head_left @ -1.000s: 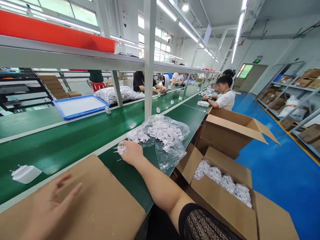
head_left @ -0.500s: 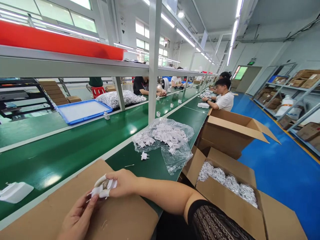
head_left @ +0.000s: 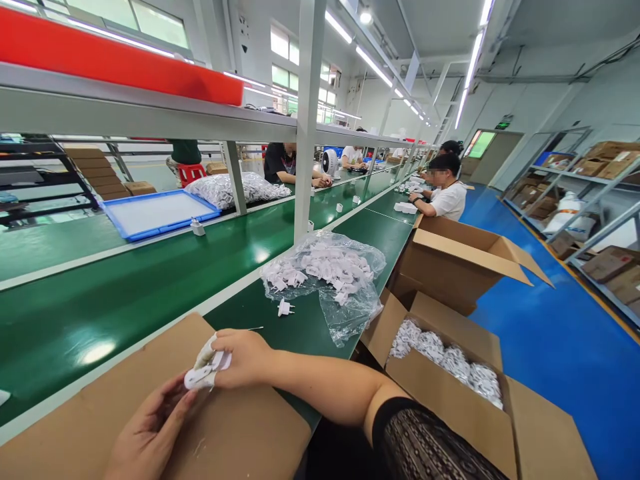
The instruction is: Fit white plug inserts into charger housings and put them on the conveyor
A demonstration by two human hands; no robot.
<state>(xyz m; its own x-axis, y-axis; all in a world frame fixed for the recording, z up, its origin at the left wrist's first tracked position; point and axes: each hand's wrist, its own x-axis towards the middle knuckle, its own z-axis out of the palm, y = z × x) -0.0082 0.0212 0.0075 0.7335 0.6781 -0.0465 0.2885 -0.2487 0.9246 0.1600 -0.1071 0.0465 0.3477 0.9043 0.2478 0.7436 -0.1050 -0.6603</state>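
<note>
A: Which containers are about, and what do they hold?

B: One clear plastic bag [head_left: 345, 328] lies spread on the green bench [head_left: 300, 328], under a heap of white plug parts [head_left: 330, 263]; on the floor side, one open carton [head_left: 450, 407] holds shiny white bundles [head_left: 440, 355], four or so; behind it stands one bigger carton [head_left: 445, 270], open, its contents hidden by its wall; across the belt [head_left: 150, 283] are one blue-rimmed tray [head_left: 135, 236], white inside, and one stuffed bag [head_left: 235, 190] of small pale pieces; one red bin [head_left: 120, 57] sits on the shelf [head_left: 165, 123].

A: And the hands?

B: Two, over one brown cardboard surface [head_left: 100, 377]; the right hand [head_left: 243, 360] is clamped on a white plastic piece [head_left: 223, 361]; the left hand [head_left: 155, 427] meets the work at its fingertips, but whether it grips I cannot tell; nor can I tell if a second piece is among the fingers.

A: Anything loose to count?

B: One two-pin plug part [head_left: 285, 307], just beside the heap; at least four small white blocks [head_left: 198, 228] along the belt; the heap is too jumbled to count.
</note>
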